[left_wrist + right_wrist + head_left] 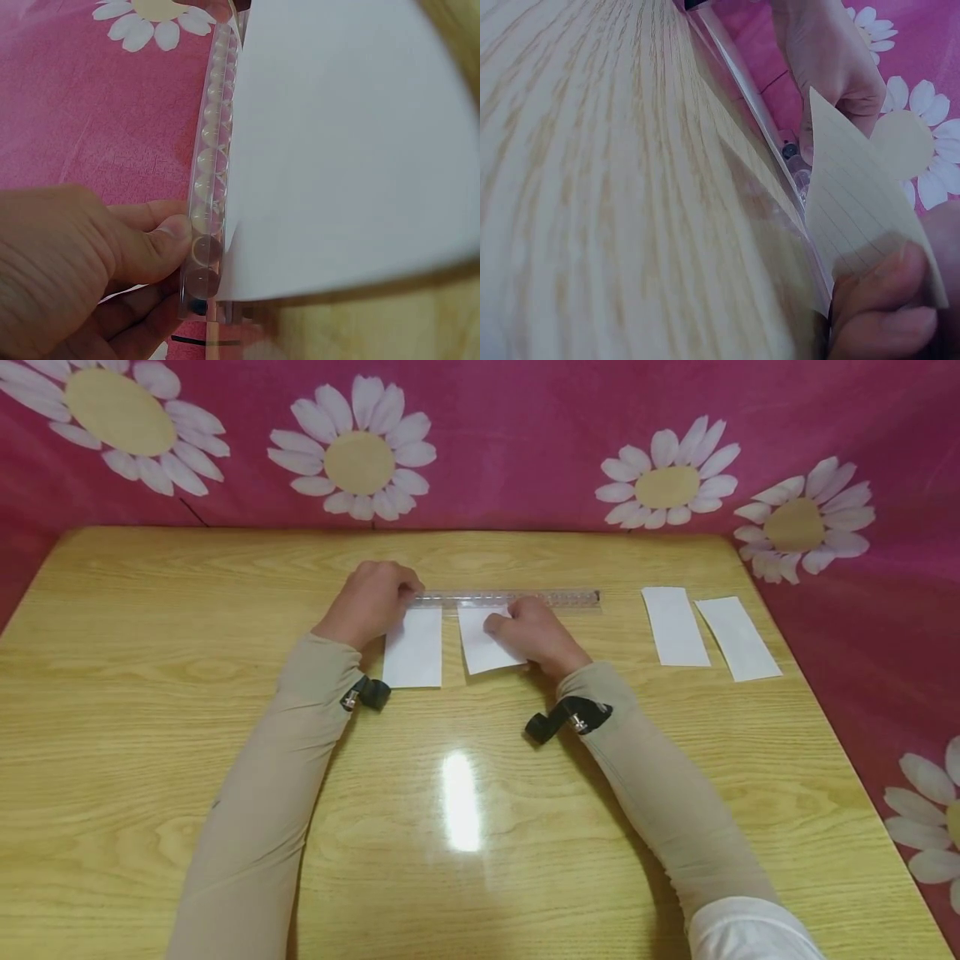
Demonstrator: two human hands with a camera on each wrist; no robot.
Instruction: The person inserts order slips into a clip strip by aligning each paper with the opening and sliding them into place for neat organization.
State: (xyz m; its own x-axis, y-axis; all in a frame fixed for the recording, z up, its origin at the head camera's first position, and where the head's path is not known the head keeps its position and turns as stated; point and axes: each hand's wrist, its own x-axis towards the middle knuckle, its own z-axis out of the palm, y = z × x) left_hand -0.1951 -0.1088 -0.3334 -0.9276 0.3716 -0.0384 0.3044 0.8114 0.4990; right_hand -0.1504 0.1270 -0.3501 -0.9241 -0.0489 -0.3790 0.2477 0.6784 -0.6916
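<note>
A long, narrow clear plastic strip (536, 599) with a row of round shapes along it lies crosswise on the table. My left hand (372, 602) pinches its left end, thumb on one side and fingers on the other, as the left wrist view shows of the strip (211, 157). Just below that hand, a white paper slip (414, 647) lies with its top edge at the strip. My right hand (542, 633) pinches a second paper slip (483, 643), thumb on top, its upper edge by the strip. Faint lines mark this slip's underside (862, 214) in the right wrist view.
Two more white slips, one upright (675, 627) and one slanted (738, 639), lie to the right on the wooden table (187, 568). A pink cloth with daisies (510, 443) hangs behind the table's far edge and down its right side.
</note>
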